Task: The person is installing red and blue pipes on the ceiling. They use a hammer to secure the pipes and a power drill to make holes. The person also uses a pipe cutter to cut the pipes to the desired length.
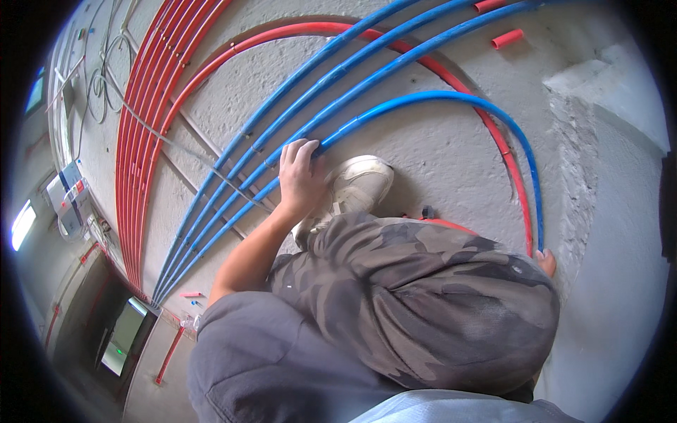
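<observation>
Several blue conduit pipes run side by side across the concrete floor. The nearest blue conduit pipe [444, 95] bends in a wide arc to the right and comes down beside the wall. My left hand [300, 185] has its fingers curled over this pipe where its straight stretch meets the bend, just left of my shoe [361, 182]. At the pipe's lower right end, my right hand [546, 262] closes on it, mostly hidden behind my knee. A red conduit pipe [509, 158] bends in a similar arc, passing under the blue pipes and ending close to my right hand.
Several parallel red conduit pipes [144, 127] run along the left. A short red pipe piece [508, 39] lies at the upper right. A grey cable [180, 146] crosses the pipes. The rough-edged wall [613, 211] stands close on my right. A dark doorway [92, 310] is at the lower left.
</observation>
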`<action>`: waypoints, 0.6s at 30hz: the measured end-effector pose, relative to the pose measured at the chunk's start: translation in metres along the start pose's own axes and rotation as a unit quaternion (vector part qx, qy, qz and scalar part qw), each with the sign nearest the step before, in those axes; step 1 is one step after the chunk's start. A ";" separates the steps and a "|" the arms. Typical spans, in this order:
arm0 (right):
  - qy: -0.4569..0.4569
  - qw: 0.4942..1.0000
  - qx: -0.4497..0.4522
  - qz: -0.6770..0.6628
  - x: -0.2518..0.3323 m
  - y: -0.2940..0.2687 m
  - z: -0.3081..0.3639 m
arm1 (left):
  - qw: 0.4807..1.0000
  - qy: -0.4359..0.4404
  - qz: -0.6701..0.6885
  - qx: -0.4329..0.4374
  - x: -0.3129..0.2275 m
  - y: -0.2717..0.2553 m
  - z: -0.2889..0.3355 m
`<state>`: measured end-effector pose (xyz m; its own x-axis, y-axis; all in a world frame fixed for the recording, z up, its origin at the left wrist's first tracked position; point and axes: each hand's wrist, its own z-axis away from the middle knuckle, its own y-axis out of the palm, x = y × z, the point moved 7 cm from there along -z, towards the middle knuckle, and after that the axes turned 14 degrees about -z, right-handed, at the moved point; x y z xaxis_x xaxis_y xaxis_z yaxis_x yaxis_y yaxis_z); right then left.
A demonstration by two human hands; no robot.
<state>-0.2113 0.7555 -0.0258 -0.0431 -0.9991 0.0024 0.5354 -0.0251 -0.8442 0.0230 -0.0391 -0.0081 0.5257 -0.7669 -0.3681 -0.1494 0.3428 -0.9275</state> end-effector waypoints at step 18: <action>0.006 0.983 -0.174 -0.063 0.001 0.027 0.028 | 0.676 0.687 0.084 0.254 -0.454 0.102 -0.020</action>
<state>-0.1734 0.7526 -0.0334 -0.1019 -0.9882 0.1144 0.2053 -0.1334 -0.9696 -0.2474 0.3333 0.0636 -0.7886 -0.3540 -0.5027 0.3795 0.3630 -0.8510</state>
